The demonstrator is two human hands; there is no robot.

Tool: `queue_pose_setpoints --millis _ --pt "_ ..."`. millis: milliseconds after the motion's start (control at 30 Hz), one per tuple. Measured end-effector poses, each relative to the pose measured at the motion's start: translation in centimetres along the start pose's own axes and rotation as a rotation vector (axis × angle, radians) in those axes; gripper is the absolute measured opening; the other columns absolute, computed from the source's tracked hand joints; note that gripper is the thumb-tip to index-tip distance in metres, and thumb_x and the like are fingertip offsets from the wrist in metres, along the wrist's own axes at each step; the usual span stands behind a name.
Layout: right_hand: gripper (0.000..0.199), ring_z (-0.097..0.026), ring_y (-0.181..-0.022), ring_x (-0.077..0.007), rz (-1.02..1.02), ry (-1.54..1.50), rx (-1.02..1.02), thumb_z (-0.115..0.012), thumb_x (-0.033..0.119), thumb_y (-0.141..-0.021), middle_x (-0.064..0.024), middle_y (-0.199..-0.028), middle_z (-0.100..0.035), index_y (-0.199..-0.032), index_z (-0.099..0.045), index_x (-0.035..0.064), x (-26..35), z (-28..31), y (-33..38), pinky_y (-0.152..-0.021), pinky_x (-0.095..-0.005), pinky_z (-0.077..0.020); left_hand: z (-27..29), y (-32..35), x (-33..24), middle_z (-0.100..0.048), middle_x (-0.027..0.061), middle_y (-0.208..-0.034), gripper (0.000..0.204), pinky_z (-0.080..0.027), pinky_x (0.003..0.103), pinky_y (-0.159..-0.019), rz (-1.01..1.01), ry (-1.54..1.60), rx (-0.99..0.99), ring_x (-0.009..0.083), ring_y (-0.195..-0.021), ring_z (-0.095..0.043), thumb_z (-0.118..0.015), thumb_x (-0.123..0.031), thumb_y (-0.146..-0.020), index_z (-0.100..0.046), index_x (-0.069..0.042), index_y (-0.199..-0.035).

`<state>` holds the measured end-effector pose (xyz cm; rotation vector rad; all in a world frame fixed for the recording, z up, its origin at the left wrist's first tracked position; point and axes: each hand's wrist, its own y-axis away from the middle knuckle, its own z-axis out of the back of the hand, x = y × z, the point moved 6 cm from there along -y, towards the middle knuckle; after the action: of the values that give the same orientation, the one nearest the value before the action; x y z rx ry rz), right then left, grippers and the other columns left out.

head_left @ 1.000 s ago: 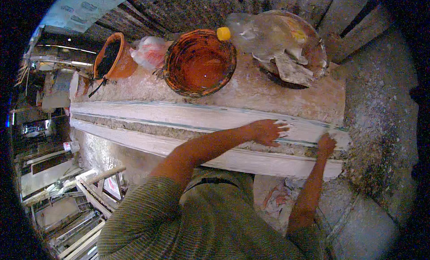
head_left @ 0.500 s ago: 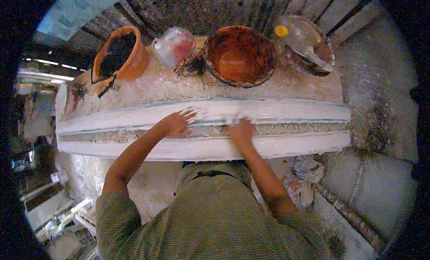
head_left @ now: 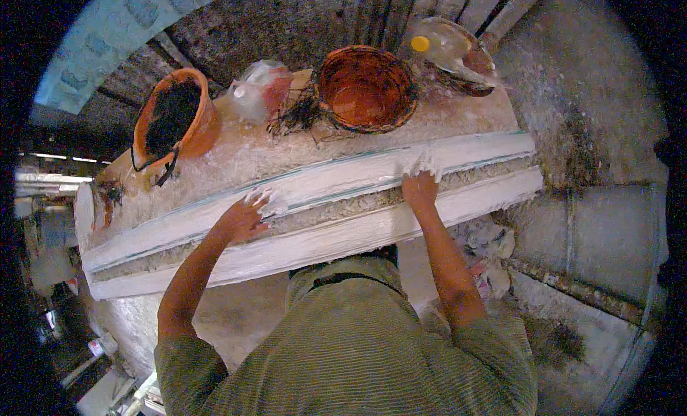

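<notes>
My left hand [head_left: 245,217] lies with fingers spread on the far of two long white plaster-like strips [head_left: 336,176]. White paste coats its fingertips. Further right along the same strip rests my right hand [head_left: 421,187], also with fingers apart and whitened at the tips. Neither hand holds anything that I can see. Thin blue-green lines run along the far strip's edges. A rough grey band [head_left: 336,210] separates it from the near white strip [head_left: 329,243], which runs beneath my forearms.
Along the table's [head_left: 236,158] far side stand an orange tub [head_left: 204,126] of dark fibre, a plastic bag [head_left: 261,90], loose dark fibres [head_left: 295,117], a reddish-orange basin [head_left: 368,101] and a clear container with a yellow cap [head_left: 421,44]. Crumpled material [head_left: 494,240] lies right of the strips.
My hands have moved apart, the left one leftward and the right one rightward along the far strip. The whole view has tilted, so the strips now slope up to the right.
</notes>
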<state>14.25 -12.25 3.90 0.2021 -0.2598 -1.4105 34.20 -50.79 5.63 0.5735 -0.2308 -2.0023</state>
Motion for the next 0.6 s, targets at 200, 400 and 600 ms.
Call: queue_pose_setpoints --millis 200,400,600 --pt "0.056 -0.048 -0.112 -0.0469 0.228 -0.059 0.322 -0.047 0.043 -0.086 -0.0334 -0.123 -0.047 -0.117 -0.055 -0.0034 6.9 -2.3 5.1 -0.098 -0.0562 -0.0356 1.5 -6.0 -1.3 -0.042 0.0105 -0.14 0.056 -0.033 0.045 -0.104 -0.152 -0.149 0.122 0.0356 -0.132 -0.031 -0.041 -0.049 -0.09 -0.07 -0.002 -0.078" --pt "0.057 -0.04 -0.118 -0.0538 0.164 -0.146 0.295 -0.044 0.042 -0.089 -0.0357 -0.121 -0.047 -0.124 -0.05 -0.0028 9.0 -1.2 6.1 -0.099 -0.0642 -0.0265 3.2 -13.5 -4.6 -0.043 0.0074 -0.139 0.056 -0.038 0.045 -0.1 -0.316 -0.177 0.014 0.0321 -0.131 -0.033 -0.041 -0.05 -0.09 -0.069 -0.003 -0.079" --pt "0.042 -0.056 -0.099 -0.0505 0.02 -0.122 0.091 -0.044 0.038 -0.088 -0.0258 -0.099 -0.063 -0.104 -0.064 0.0045 -3.2 0.9 -2.1 -0.088 -0.0641 -0.0381 5.3 -25.5 -11.6 -0.04 0.0045 -0.141 0.054 -0.032 0.045 -0.105 -0.352 -0.176 -0.052 0.0289 -0.133 -0.031 -0.038 -0.05 -0.091 -0.067 -0.006 -0.104"
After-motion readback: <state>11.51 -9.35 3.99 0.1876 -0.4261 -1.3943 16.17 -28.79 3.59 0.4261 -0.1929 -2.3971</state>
